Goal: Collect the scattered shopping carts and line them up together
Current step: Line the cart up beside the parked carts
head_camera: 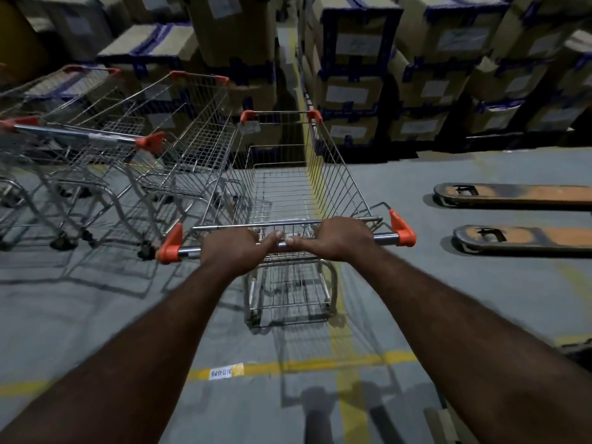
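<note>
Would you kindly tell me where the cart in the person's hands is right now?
In the head view the held cart stands centre frame, just right of the parked carts, with orange pallet forks on the floor to its right.

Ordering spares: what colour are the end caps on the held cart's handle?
Orange end caps, seen best in the head view.

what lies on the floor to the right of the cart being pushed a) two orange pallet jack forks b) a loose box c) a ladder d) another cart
a: two orange pallet jack forks lie flat on the floor right of the cart, whose handle the left hand and right hand grip.
</note>
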